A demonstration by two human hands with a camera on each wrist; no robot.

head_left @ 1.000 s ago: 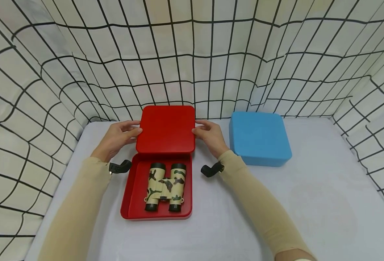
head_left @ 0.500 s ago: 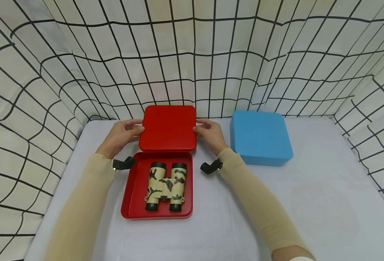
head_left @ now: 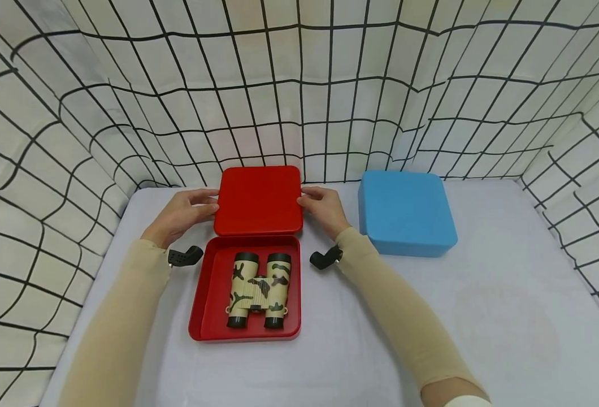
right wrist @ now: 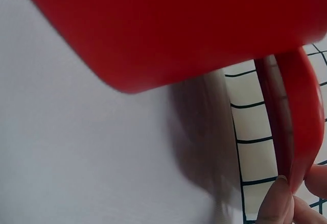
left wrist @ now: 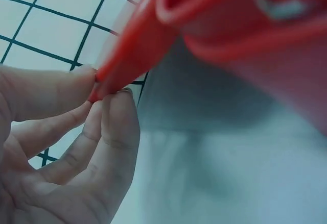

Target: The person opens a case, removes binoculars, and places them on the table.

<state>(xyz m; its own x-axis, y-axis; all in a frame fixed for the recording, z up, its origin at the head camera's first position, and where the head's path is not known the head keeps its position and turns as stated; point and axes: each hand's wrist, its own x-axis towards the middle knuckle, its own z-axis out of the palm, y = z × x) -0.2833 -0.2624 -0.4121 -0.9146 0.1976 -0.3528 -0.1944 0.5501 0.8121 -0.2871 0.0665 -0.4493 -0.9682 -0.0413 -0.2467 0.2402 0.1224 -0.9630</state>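
Note:
In the head view a red lid [head_left: 259, 200] stands behind a red box [head_left: 212, 299], its lower edge close to the box's rear rim. My left hand [head_left: 179, 215] pinches the lid's left edge, with thumb and fingertips meeting on the lid [left wrist: 135, 50] in the left wrist view. On the opposite side my right hand [head_left: 328, 211] holds the right edge between thumb and fingers; its wrist view shows the lid [right wrist: 306, 114] tilted behind the box wall [right wrist: 173, 35]. Camouflage-patterned binoculars [head_left: 257, 291] lie inside the box.
A blue box [head_left: 406, 209] sits at the right rear of the white table [head_left: 498, 316]. Close behind it and the lid rises a pale cloth wall with a black grid [head_left: 325, 113], which also runs along both sides. Black wrist cameras project from both sleeves.
Over the second the lid shifts slightly right, then back left, with both hands moving along with it. The red box and the binoculars stay in place.

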